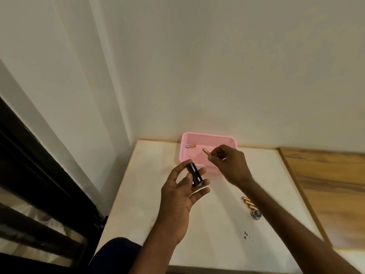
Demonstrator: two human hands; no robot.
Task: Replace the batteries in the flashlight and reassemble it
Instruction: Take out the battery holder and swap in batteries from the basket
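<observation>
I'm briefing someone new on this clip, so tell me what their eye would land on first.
The pink basket against the wall at the table's far edge stands out most, with one orange-tipped battery lying inside it. Just in front, the left hand holds a black battery holder, while the right hand pinches a gold battery over the basket. More gold batteries lie on the white table to the right, beside a small dark cap.

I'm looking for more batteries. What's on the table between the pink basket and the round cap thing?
In the head view, only the right forearm crosses between pink basket and cap; gold batteries lie beside the cap.
</observation>
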